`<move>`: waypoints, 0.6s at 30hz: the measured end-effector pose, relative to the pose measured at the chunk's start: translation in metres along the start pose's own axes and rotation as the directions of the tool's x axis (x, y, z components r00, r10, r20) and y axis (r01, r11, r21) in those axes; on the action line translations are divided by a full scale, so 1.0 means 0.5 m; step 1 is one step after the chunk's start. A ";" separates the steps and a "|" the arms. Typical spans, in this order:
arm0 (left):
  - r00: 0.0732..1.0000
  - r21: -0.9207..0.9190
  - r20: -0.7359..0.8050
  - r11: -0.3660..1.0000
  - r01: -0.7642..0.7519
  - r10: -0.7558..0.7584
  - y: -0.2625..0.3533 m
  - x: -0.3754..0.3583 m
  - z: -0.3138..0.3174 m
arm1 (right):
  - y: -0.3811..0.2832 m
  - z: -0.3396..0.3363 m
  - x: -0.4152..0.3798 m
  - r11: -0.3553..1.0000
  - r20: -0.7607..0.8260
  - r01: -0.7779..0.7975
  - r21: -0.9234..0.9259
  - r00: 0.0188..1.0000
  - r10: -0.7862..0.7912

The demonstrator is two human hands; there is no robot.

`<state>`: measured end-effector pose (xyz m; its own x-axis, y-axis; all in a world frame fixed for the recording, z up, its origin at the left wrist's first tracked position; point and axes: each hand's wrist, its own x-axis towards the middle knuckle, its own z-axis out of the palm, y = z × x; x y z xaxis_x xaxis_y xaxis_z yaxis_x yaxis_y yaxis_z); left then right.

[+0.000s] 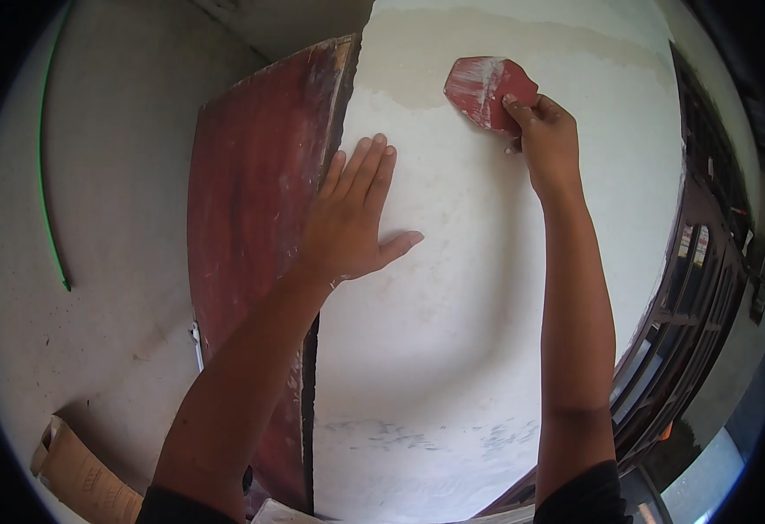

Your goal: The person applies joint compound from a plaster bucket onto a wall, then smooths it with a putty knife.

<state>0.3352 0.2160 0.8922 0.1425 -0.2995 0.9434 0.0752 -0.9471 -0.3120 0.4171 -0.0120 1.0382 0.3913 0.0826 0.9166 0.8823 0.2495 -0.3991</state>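
Note:
My right hand grips a red putty scraper, a flat blade smeared with white paste, held up near the top of a white wall. Thumb on the near face, the fingers wrap behind its lower right corner. Lower and to the left, my left hand lies flat on the wall by its left edge, fingers stretched upward and thumb spread to the right. It holds nothing. A darker, damp-looking band runs across the wall's top, with the scraper at its lower border.
A dark red wooden panel stands along the wall's left edge. Further left, a green cord hangs in front of a grey wall, above a cardboard box. Dark window grilles line the right side.

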 end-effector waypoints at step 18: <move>1.000 0.021 -0.027 1.000 -0.008 0.008 0.006 0.002 -0.006 | 0.032 -0.060 0.008 0.999 -0.042 -0.034 -0.042 0.999 0.032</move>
<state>0.3329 0.2127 0.8927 0.1161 -0.3105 0.9435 0.0945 -0.9421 -0.3217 0.4406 -0.0369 1.0350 0.4298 0.0495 0.9015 0.8789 0.2058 -0.4303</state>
